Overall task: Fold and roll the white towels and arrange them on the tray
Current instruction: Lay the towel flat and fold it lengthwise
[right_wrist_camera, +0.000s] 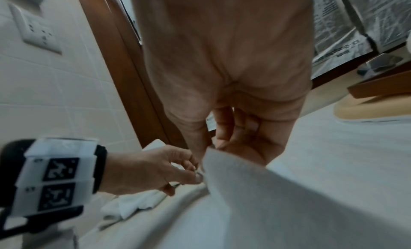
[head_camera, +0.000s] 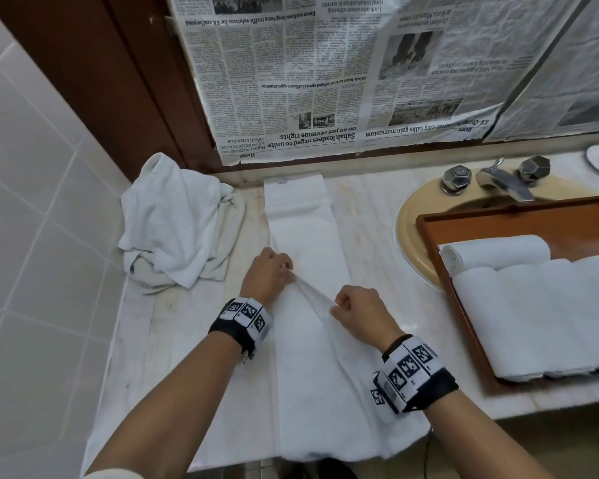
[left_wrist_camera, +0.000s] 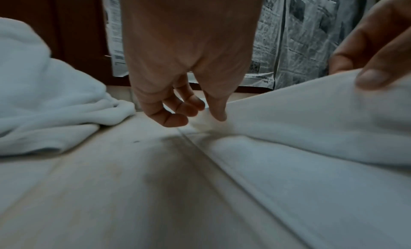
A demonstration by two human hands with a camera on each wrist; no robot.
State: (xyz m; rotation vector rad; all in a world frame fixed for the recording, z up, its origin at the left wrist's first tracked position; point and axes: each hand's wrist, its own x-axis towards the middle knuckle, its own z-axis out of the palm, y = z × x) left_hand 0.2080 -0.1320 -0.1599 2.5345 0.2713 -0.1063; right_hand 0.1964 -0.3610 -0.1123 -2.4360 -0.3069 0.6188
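Observation:
A long white towel (head_camera: 308,243) lies lengthwise on the marble counter, folded into a narrow strip. My left hand (head_camera: 274,271) pinches its raised edge (left_wrist_camera: 289,115) near the strip's left side. My right hand (head_camera: 353,312) grips the same edge (right_wrist_camera: 233,173) a little nearer to me, so the fold stands taut between both hands. The wooden tray (head_camera: 464,340) rests over the sink at the right. It holds one rolled towel (head_camera: 495,254) and a folded towel (head_camera: 540,319) in front of it.
A crumpled pile of white towels (head_camera: 177,229) sits at the counter's back left by the tiled wall. The beige sink (head_camera: 408,229) with faucet (head_camera: 505,184) lies under the tray. Newspaper (head_camera: 325,81) covers the mirror behind.

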